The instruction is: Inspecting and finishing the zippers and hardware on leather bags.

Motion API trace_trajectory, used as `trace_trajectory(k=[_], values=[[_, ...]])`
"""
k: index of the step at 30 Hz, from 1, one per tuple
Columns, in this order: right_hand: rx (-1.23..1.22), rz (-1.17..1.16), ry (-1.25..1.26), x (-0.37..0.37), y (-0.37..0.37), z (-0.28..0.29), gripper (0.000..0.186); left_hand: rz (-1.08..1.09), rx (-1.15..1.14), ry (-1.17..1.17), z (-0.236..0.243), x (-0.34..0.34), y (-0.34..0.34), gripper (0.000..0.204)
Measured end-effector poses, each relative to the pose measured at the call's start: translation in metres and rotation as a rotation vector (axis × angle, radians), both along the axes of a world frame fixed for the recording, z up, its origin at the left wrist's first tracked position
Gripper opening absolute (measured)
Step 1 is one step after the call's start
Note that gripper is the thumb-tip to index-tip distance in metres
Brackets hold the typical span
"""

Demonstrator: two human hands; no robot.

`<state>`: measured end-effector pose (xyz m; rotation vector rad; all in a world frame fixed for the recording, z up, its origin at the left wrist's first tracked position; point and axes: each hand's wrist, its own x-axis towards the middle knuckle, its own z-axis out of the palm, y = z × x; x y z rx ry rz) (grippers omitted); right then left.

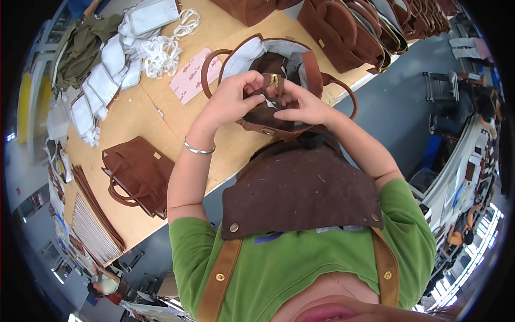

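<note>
A brown handbag [316, 75] stands open at the table edge, its white-lined mouth facing up. My left hand [236, 96] is curled at the top of its opening, fingers on a small brown piece with gold zipper hardware [273, 81]. My right hand [303, 107] reaches in from the right with bent fingers around the same piece; some fingertips are hidden inside the bag. A pink printed sheet [188, 83] lies left of the bag.
The wooden table [145, 118] holds several white pouches [104, 80], white straps [161, 56], olive fabric [91, 43], another brown bag [137, 169], leather strips [99, 209] and a row of brown bags [343, 37]. Other people [104, 282] are at the far edges.
</note>
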<state>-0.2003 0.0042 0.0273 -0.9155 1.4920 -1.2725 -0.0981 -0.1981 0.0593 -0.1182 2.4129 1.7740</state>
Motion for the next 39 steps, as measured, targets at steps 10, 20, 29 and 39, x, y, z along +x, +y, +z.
trace_trajectory(k=[10,20,29,39], values=[[-0.103,-0.088,0.230,0.011,0.012,0.035,0.025,0.026,-0.204,-0.086,0.004,0.006,-0.004,0.022],[0.107,-0.041,0.647,-0.020,0.019,0.043,0.032,-0.018,-0.082,-0.163,0.000,0.009,0.003,0.012],[-0.003,-0.294,0.766,-0.015,0.014,0.025,0.027,0.095,0.018,0.132,-0.001,0.006,0.008,0.022],[0.118,-0.162,0.446,-0.020,0.017,0.019,0.031,0.417,-0.752,0.373,-0.010,0.003,0.021,0.021]])
